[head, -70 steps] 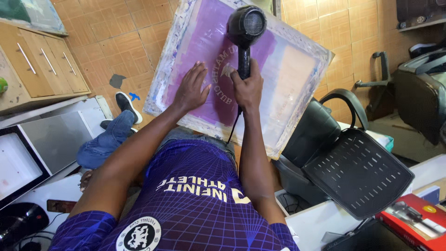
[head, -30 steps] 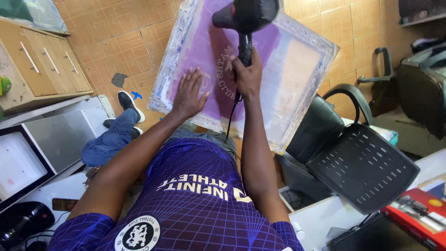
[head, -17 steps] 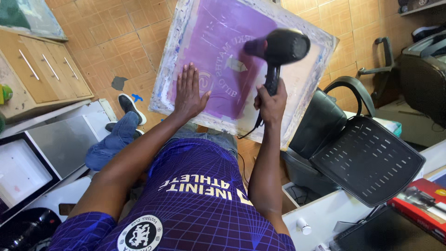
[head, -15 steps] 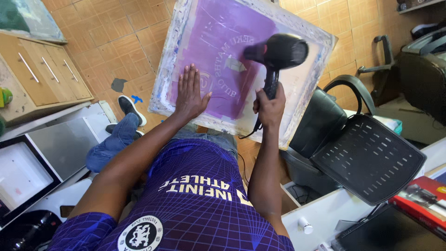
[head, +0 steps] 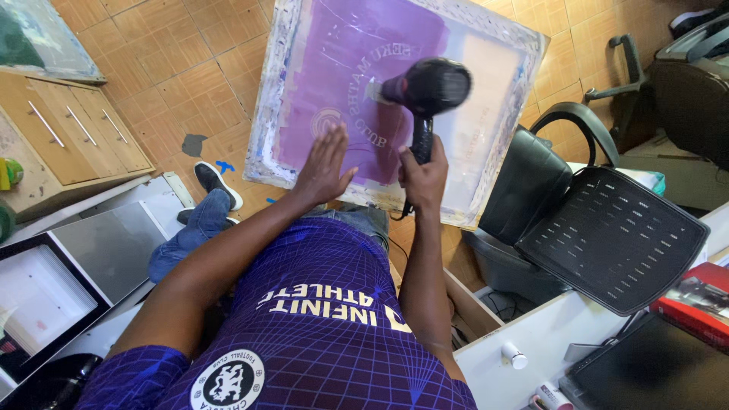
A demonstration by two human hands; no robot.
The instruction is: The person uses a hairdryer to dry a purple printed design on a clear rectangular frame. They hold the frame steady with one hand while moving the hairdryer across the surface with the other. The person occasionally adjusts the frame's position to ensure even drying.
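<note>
**Head view — hair dryer over printing screen**

Right hand (head: pixel 425 163) — fingers wrapped round the black hair dryer (head: pixel 425 91), handle upright, nozzle aimed leftward across the purple screen frame (head: pixel 501 129). Left hand (head: pixel 325 163) — fingers spread flat on the mesh, just beside the nozzle, propping the frame on the lap.

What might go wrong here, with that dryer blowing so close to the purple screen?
1. The black hair dryer in the right hand is aimed close at the purple screen; lingering on one spot may overheat the coating.
2. The left hand lies flat on the mesh and might smudge or stretch it.
3. The frame leans on the knees and could slip.
</note>
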